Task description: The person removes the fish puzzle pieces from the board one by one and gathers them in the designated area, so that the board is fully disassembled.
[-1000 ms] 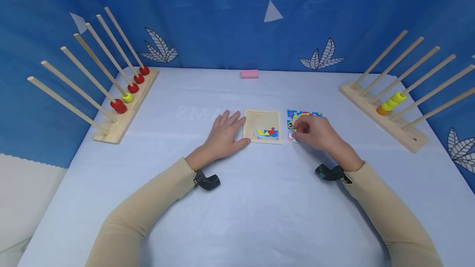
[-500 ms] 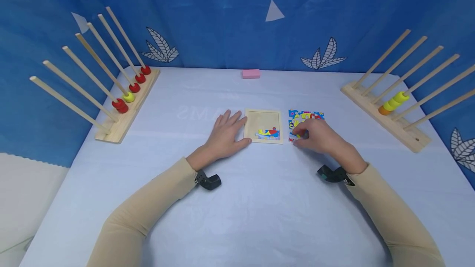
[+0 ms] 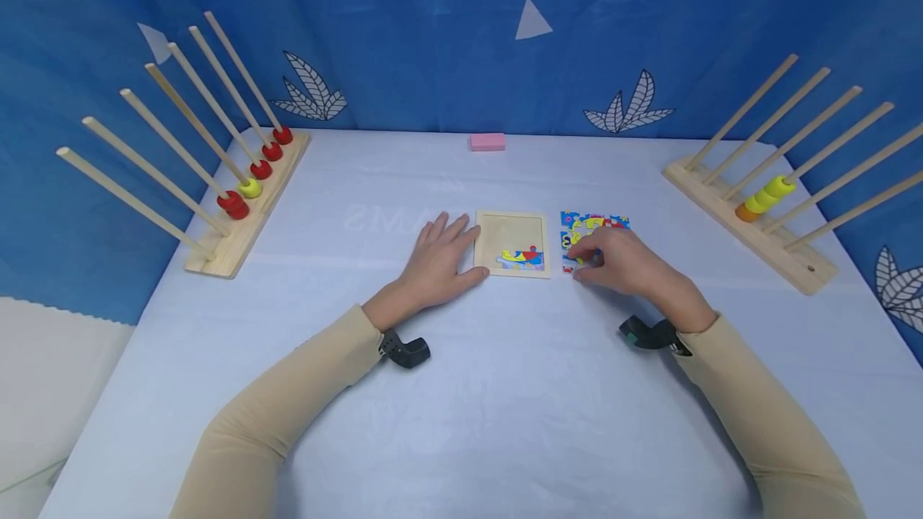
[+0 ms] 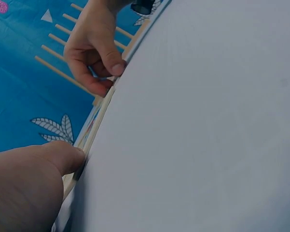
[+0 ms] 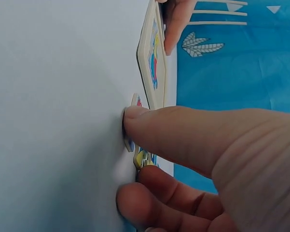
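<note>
My left hand (image 3: 435,263) lies with fingers spread at the left side of a shallow wooden puzzle tray (image 3: 509,232), its thumb touching the near left corner. Joined puzzle pieces (image 3: 522,259), yellow, red and blue, fill the tray's near right part. To the right, my right hand (image 3: 620,261) bends over a patch of loose puzzle pieces (image 3: 570,220). In the right wrist view, its thumb touches the edge of a small puzzle piece (image 5: 130,144), with curled fingertips a little apart from the thumb. Whether they pinch that piece is hidden.
A wooden peg rack (image 3: 245,227) with red and yellow beads stands at the left. Another peg rack (image 3: 782,259), with yellow and orange beads, stands at the right. A pink block (image 3: 487,142) lies near the back edge, before a blue curtain (image 3: 433,38).
My right hand was pinching by a whitish piece at the patch's near left corner; a blue and red piece shows there now, and its thumb and finger stand wider. My left hand keeps its place.
</note>
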The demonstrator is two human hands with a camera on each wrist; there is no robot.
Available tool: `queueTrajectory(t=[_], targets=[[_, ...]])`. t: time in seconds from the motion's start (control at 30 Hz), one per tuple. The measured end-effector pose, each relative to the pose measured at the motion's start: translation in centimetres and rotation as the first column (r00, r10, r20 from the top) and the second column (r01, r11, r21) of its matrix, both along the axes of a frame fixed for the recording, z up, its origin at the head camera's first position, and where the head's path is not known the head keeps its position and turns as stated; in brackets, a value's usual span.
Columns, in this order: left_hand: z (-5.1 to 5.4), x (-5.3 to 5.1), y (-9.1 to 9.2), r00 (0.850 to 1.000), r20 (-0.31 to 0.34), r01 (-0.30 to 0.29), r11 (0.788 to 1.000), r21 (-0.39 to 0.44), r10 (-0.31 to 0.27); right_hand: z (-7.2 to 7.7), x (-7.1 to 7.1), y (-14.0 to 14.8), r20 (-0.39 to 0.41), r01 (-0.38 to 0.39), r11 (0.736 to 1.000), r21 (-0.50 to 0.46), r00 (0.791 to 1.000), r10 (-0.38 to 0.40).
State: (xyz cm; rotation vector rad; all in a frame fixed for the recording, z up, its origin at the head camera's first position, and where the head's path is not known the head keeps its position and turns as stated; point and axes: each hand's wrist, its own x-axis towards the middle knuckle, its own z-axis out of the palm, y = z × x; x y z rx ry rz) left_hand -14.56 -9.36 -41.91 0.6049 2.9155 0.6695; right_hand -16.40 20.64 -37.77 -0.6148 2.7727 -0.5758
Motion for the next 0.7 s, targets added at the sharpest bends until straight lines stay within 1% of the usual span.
queueTrajectory(t=[0.17,0.4,0.7], targets=[[0.0,-0.1,0.0,1.0,-0.003,0.001,1.0,0.002,-0.001,0.0,-0.1,0.0,0.012,0.005,1.0,0.015,1.0,-0.005],[0.0,-0.1,0.0,1.0,-0.001,-0.001,1.0,-0.006,0.001,0.1,-0.1,0.2,0.018,0.007,1.0,0.011,1.0,-0.007],[-0.1,-0.1,0.0,1.0,-0.006,0.002,1.0,-0.007,-0.002,0.9,-0.1,1.2,-0.008,0.009,1.0,-0.009,1.0,-0.01]])
